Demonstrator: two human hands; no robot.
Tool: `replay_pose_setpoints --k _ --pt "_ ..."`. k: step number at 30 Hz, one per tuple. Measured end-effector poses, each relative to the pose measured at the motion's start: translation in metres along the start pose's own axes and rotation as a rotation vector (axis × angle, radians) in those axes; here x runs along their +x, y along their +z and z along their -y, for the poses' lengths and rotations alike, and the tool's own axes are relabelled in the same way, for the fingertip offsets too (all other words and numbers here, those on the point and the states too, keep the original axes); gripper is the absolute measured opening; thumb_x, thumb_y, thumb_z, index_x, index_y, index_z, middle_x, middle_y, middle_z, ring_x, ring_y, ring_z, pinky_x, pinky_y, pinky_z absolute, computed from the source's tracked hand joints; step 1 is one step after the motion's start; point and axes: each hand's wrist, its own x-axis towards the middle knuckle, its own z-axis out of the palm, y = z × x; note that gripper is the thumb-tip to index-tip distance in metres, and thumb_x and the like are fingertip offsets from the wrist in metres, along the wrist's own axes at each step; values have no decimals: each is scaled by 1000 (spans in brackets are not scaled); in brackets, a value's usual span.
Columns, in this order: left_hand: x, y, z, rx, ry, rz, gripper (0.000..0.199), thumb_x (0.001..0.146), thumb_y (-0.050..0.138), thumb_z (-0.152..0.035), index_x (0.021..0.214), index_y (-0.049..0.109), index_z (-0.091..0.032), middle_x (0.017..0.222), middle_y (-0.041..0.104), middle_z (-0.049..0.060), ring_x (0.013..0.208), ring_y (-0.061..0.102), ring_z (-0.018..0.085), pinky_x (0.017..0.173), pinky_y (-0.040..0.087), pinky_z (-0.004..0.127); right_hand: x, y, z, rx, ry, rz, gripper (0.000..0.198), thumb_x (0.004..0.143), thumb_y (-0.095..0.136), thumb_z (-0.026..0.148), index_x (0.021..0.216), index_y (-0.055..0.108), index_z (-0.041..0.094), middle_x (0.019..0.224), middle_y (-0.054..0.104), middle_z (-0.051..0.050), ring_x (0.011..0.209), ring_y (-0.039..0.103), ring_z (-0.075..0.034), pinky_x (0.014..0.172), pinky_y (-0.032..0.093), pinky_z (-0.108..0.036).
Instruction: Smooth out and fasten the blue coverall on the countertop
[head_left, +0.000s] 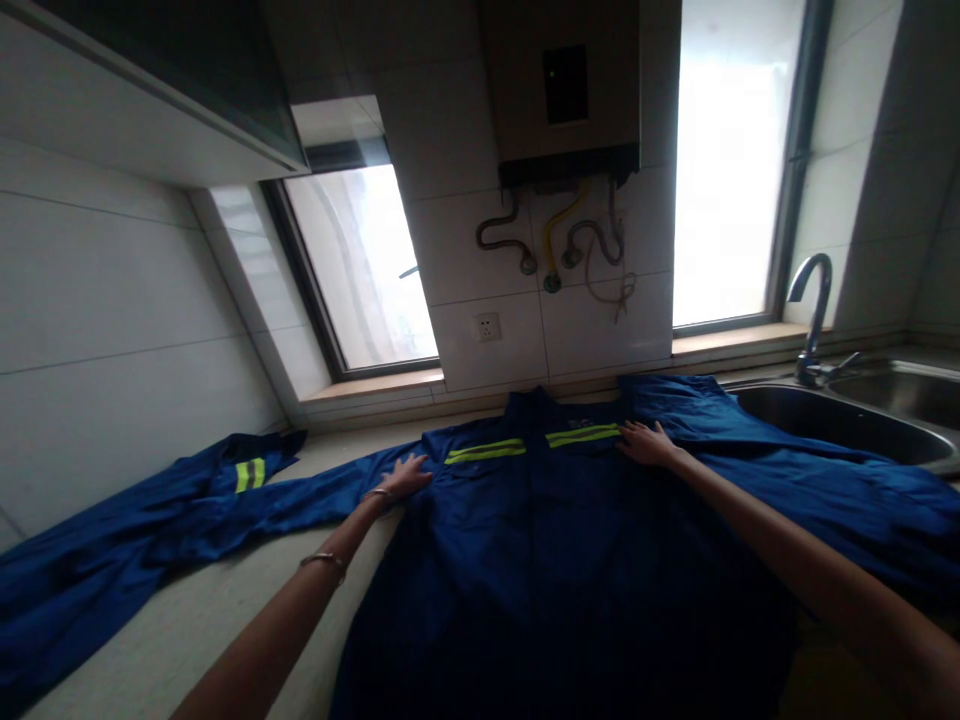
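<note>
Blue jacket [525,540] – left hand [409,477] and right hand [646,443] on it

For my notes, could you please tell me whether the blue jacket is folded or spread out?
Spread: the blue jacket lies front up, both chest stripes showing, left hand and right hand on it.

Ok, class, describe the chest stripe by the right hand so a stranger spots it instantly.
Below the water heater, a blue jacket lies spread on the counter. Across its chest, right of centre, runs a yellow-green stripe. Unlike the matching left stripe, it has the right hand at its outer end.
</note>
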Motion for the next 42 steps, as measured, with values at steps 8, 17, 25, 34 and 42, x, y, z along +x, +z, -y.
replay_pose_setpoints --k 8,17,25,34,42 --pt "15 56 -105 2 340 -17 57 90 25 -50 140 26 -22 148 19 12 134 10 37 102 15 56 3 24 57 39 -57 107 62 83 21 66 139 25 38 148 18 -5 133 16 -36 95 9 -70" --pt "36 80 -104 -13 317 75 52 90 19 -50 141 19 -36 150 13 0 135 9 31 103 14 58 23 25 47 49 -35 82 60 84 20 66 137 27 40 148 18 -3 133 18 -31 99 12 -64" --pt "39 81 -103 -55 296 37 52 89 23 -53 138 27 -37 149 20 -2 135 14 30 105 15 55 30 36 40 223 50 -171 49 89 32 36 135 40 20 127 52 -10 118 47 -24 101 30 -44" --pt "29 76 -108 106 361 10 50 93 22 -42 141 23 -29 147 22 8 133 18 33 98 28 55 27 24 19 287 -159 -140 45 73 47 16 116 61 20 118 60 -3 109 54 -19 96 39 -30" --pt "23 44 -209 211 405 -166 39 78 47 -11 116 53 -17 116 54 12 105 53 24 87 44 36 28 25 32 284 -62 -284 31 80 48 22 105 66 25 115 61 -4 108 53 -22 90 41 -34"
